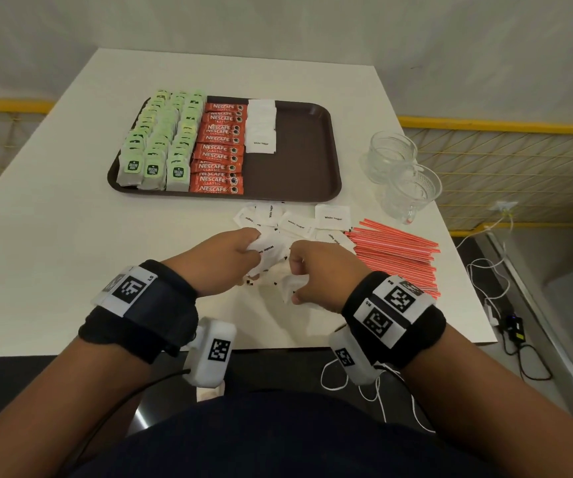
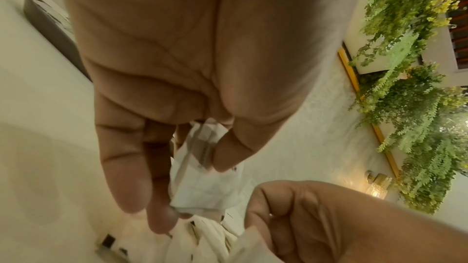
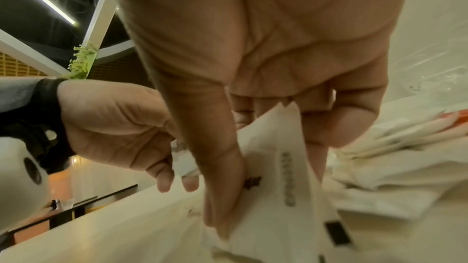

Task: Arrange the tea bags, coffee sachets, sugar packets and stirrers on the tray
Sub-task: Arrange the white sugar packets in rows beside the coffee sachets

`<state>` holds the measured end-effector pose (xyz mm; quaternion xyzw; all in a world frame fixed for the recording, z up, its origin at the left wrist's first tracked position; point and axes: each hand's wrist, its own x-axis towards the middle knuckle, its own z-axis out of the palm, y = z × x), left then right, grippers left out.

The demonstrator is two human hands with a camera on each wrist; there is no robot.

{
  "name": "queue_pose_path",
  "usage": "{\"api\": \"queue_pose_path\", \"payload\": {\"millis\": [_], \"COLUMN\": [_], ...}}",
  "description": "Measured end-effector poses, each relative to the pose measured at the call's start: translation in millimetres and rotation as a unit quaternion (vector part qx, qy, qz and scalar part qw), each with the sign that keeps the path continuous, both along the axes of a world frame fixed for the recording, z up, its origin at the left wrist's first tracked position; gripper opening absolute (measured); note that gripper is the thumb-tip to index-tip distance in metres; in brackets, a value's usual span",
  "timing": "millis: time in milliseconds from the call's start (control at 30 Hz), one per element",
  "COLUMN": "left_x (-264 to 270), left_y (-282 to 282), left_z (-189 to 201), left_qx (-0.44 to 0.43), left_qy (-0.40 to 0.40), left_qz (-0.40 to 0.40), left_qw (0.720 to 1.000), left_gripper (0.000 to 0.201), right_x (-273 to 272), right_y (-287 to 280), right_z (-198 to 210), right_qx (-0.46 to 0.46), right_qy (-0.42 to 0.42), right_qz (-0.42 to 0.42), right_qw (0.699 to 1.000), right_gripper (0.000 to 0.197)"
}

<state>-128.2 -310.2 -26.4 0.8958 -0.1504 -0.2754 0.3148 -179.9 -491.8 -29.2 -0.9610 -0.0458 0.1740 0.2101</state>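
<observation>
A: How full is the tray?

B: Tea bags, coffee sachets and one sugar column are on it.

A: And what's left?

B: Stirrers and loose sugar packets on the table; left hand and right hand each pinch packets.

The head camera looks forward and down from above onto the white rectangular table. Each wrist camera looks along its palm from very close, fingers filling the frame. All three views share the scattered white paper sugar packets near the table's front edge.
</observation>
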Motion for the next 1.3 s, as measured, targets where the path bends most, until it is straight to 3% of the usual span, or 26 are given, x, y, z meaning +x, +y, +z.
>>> {"api": "queue_pose_path", "payload": {"millis": [100, 200, 267, 400, 500, 667, 767, 867, 967, 1300], "left_x": [7, 13, 17, 30, 48, 83, 107, 132, 153, 212], "left_y": [8, 8, 3, -5, -3, 5, 16, 24, 25, 29], "left_z": [-1, 5, 12, 26, 30, 24, 22, 19, 15, -7], "left_qx": [-0.036, -0.138, -0.235, -0.412, -0.456, -0.453, -0.473, -0.476, -0.471, -0.467], "left_qy": [0.022, 0.070, 0.144, 0.267, 0.289, 0.217, 0.202, 0.191, 0.186, 0.187], "left_qz": [0.001, 0.036, 0.096, 0.161, 0.149, 0.151, 0.165, 0.181, 0.183, 0.193], "left_qw": [0.999, 0.987, 0.956, 0.856, 0.829, 0.851, 0.842, 0.839, 0.843, 0.842], "left_gripper": [0.023, 0.026, 0.031, 0.033, 0.034, 0.040, 0.041, 0.045, 0.046, 0.042], "right_x": [3, 14, 27, 64, 92, 128, 147, 165, 183, 229], "right_y": [-6, -7, -5, 1, 4, 16, 12, 8, 13, 14], "right_z": [15, 39, 50, 58, 58, 59, 60, 58, 51, 23], "right_qx": [0.052, 0.100, 0.113, 0.105, 0.112, 0.143, 0.193, 0.282, 0.329, 0.394], "right_qy": [-0.001, -0.027, -0.055, -0.097, -0.114, -0.140, -0.154, -0.097, -0.020, 0.030], "right_qz": [0.002, 0.021, 0.031, 0.038, 0.025, 0.007, -0.082, -0.175, -0.208, -0.295], "right_qw": [0.999, 0.994, 0.992, 0.989, 0.987, 0.980, 0.966, 0.938, 0.921, 0.870], "right_gripper": [0.030, 0.032, 0.034, 0.033, 0.033, 0.036, 0.041, 0.039, 0.031, 0.026]}}
